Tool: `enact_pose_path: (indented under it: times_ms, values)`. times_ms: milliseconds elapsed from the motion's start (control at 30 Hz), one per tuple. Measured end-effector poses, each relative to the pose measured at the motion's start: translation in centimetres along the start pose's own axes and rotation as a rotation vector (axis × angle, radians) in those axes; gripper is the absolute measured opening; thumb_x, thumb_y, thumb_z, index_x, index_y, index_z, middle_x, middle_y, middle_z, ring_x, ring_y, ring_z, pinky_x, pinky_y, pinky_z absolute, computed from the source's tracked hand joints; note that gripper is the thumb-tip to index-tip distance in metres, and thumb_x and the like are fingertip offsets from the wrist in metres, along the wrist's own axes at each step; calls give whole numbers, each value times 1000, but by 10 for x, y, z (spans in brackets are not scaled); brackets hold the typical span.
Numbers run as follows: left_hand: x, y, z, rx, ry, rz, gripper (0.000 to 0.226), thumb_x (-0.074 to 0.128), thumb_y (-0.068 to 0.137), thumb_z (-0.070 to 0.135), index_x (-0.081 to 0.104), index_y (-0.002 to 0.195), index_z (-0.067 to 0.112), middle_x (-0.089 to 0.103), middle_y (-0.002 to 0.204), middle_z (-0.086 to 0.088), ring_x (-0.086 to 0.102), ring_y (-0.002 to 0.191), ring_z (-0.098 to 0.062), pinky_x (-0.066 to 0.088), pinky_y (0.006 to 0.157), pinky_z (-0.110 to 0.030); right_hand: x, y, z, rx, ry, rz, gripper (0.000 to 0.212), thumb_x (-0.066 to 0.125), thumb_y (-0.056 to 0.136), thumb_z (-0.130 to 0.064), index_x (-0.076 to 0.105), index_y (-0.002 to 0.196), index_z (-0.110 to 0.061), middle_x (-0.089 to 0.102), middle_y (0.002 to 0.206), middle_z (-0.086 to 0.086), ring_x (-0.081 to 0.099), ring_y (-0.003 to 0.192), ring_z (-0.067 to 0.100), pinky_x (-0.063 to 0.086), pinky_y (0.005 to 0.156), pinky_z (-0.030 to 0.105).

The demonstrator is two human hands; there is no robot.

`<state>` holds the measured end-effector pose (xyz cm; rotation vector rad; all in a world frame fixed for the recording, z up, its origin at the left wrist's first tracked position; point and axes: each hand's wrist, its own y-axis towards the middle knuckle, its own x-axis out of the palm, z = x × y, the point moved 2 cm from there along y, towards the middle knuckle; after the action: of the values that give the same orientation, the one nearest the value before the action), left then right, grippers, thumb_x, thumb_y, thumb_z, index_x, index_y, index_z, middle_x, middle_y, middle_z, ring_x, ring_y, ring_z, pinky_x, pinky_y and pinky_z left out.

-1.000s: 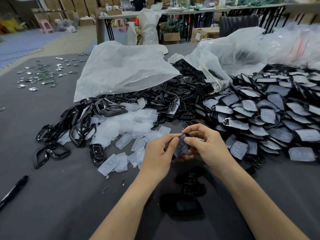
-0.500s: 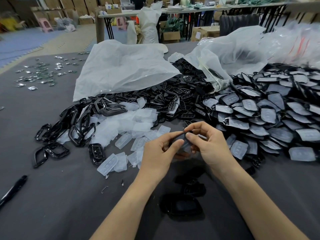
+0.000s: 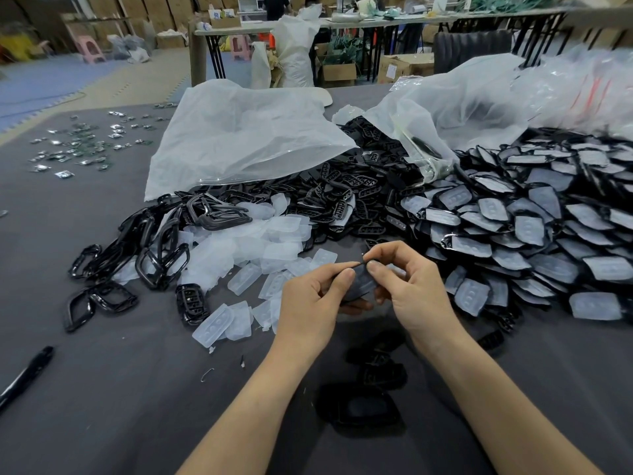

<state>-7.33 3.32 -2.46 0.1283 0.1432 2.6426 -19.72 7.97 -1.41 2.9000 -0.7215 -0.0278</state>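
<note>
Both hands met over the grey table (image 3: 102,416), near the middle of the scene. The left hand (image 3: 308,303) and right hand (image 3: 419,296) each pinched a small black piece (image 3: 359,284) between thumb and forefinger. Their fingers hid most of it, so its shape was hard to make out. Loose clear pads (image 3: 260,248) lay just beyond. Nearer, dark parts (image 3: 359,407) sat blurred between the forearms. A black pen (image 3: 25,375) was cut off at the left edge.
</note>
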Motion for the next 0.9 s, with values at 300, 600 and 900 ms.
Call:
enact_pose_path:
  times_ms: [300, 600, 900]
  values:
    - [-2, 2, 0, -93, -91, 12, 24, 47, 100, 14, 69, 93, 12, 74, 73, -1, 72, 60, -19, 55, 53, -19, -6, 3, 3, 49, -103, -116, 8, 61, 92, -10, 63, 84, -10, 54, 53, 1, 46, 39, 12, 37, 37, 22]
    - [-3, 3, -3, -154, -92, -89, 24, 61, 88, -5, 65, 111, 2, 72, 81, -10, 72, 65, -19, 58, 62, -23, -7, 6, 4, -35, -346, -41, 13, 62, 90, -10, 62, 79, -17, 53, 51, -11, 44, 39, 7, 36, 44, 18]
    - [-4, 2, -2, -112, -85, -125, 25, 59, 90, -5, 67, 106, 11, 74, 79, -5, 72, 64, -17, 56, 59, -19, -5, 3, 1, 59, -111, -186, 7, 59, 93, -10, 55, 87, -11, 62, 57, -4, 58, 44, 9, 41, 43, 14]
